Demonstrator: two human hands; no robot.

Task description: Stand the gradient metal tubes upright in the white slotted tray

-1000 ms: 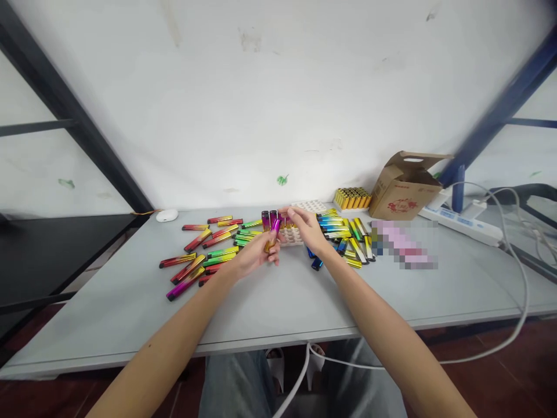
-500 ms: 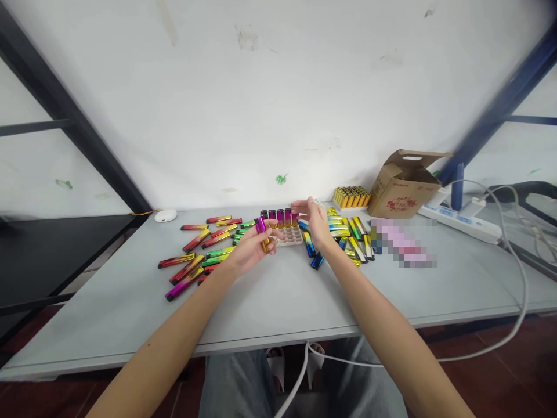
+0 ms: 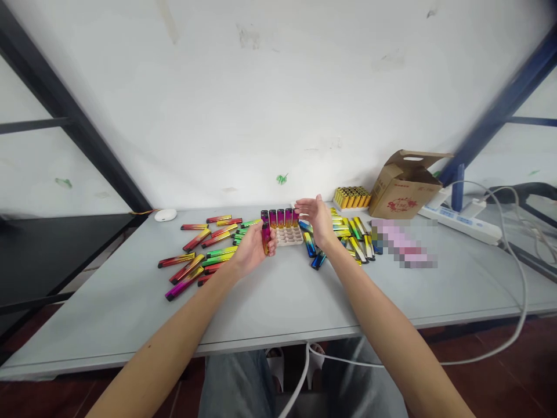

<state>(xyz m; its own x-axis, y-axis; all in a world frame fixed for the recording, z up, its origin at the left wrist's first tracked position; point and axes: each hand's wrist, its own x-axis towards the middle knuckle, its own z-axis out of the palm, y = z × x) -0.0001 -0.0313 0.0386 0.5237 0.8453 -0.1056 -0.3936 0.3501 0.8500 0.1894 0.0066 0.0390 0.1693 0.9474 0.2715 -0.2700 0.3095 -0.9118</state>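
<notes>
My left hand (image 3: 251,252) is closed around a shiny purple-and-gold lighter (image 3: 266,239), held upright with its black end at the top. Just behind it, a row of similar purple lighters (image 3: 281,218) stands in the back of a pale tray with round holes (image 3: 290,237). At the tray's right side, my right hand (image 3: 319,223) is raised with fingers stretched out and nothing in them. Beside that hand lie blue-and-yellow lighters (image 3: 309,245). To the left of my left hand are scattered green-gold lighters (image 3: 221,253) and red-gold lighters (image 3: 187,269).
A block of yellow lighters (image 3: 351,197) stands by the wall, next to an open cardboard box (image 3: 404,188). Further right are a white power strip (image 3: 461,223) and a looping white cable (image 3: 524,284). A white case (image 3: 166,215) sits at the back left.
My left hand has turned the purple lighter from tilted to upright and closed more around it. My right hand has shifted slightly right, its fingers straighter.
</notes>
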